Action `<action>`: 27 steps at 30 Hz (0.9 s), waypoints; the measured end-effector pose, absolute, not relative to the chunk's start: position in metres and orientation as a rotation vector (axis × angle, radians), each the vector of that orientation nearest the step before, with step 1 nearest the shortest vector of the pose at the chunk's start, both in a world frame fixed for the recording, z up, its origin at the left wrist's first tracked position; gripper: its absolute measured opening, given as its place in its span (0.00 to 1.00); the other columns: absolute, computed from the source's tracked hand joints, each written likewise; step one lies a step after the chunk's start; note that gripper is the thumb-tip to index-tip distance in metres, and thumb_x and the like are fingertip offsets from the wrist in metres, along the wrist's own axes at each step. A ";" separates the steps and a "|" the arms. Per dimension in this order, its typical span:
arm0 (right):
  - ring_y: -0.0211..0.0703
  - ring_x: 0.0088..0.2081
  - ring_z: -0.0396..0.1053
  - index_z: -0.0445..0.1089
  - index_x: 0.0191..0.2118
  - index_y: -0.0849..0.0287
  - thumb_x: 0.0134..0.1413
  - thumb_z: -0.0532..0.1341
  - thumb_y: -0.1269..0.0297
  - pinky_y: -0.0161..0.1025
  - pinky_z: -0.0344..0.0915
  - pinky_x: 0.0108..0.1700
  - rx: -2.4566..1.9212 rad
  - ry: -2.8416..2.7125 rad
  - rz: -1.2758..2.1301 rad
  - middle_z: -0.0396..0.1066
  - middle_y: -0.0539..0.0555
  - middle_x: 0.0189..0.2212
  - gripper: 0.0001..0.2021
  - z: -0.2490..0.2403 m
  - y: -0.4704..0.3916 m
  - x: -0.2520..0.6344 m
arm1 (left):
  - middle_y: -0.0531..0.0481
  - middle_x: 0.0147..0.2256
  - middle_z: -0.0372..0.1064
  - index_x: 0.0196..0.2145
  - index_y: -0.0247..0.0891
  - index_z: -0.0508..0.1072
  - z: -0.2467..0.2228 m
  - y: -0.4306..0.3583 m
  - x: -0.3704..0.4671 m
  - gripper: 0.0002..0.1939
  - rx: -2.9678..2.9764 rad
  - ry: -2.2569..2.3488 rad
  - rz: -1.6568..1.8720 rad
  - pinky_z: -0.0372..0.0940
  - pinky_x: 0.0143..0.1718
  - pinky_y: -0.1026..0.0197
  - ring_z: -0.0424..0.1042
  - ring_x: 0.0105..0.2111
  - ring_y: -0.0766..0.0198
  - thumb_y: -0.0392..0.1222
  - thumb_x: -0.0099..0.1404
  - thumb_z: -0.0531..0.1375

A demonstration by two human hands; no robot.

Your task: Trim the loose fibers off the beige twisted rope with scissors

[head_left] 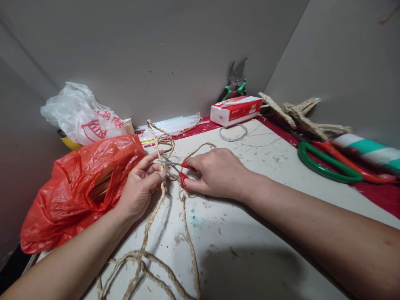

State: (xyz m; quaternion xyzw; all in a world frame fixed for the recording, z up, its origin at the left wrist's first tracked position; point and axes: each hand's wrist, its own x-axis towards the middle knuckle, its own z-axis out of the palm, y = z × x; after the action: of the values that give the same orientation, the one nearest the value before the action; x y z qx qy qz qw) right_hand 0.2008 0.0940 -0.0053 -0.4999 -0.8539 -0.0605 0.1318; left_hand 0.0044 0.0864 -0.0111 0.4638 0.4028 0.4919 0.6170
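A braided straw rope [152, 214] hangs from the fingers of my left hand [142, 179], which pinches it near the middle of the view. My right hand [215, 173] grips small red-handled scissors [184, 175], thumb and fingers at the handle loops. The scissor blades are parted and point left, beside the rope at my left fingertips. More rope loops lie behind and between the hands, and long strands run down to the near edge of the view.
A red plastic bag [78, 187] with wooden pieces and a white plastic bag [87, 116] stand left. Behind are clear sticks [168, 125], a red-white box [236, 110] and pruning shears [236, 79]. Right lie straw braids [303, 114], large green-handled scissors [328, 166] and a striped roll [368, 150].
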 end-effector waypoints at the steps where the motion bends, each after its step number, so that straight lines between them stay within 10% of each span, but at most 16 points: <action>1: 0.44 0.26 0.68 0.72 0.31 0.57 0.52 0.53 0.49 0.38 0.45 0.28 -1.439 -2.496 -0.206 0.74 0.55 0.23 0.18 -0.005 0.094 0.201 | 0.57 0.28 0.64 0.48 0.40 0.71 -0.010 0.086 0.005 0.23 1.066 0.935 1.136 0.57 0.22 0.72 0.61 0.21 0.76 0.33 0.53 0.66; 27: 0.39 0.22 0.63 0.72 0.28 0.56 0.53 0.51 0.51 0.37 0.42 0.25 -1.467 -2.480 -0.006 0.71 0.52 0.20 0.18 -0.005 0.095 0.200 | 0.51 0.31 0.72 0.57 0.42 0.57 -0.009 0.080 0.006 0.34 1.161 0.886 0.979 0.68 0.24 0.63 0.72 0.24 0.66 0.30 0.54 0.61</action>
State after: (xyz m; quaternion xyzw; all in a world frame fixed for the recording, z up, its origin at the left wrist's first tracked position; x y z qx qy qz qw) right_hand 0.2001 0.0951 -0.0047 -0.5048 -0.8534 -0.0022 0.1296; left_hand 0.0058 0.0799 -0.0088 0.5087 0.3882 0.4288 0.6377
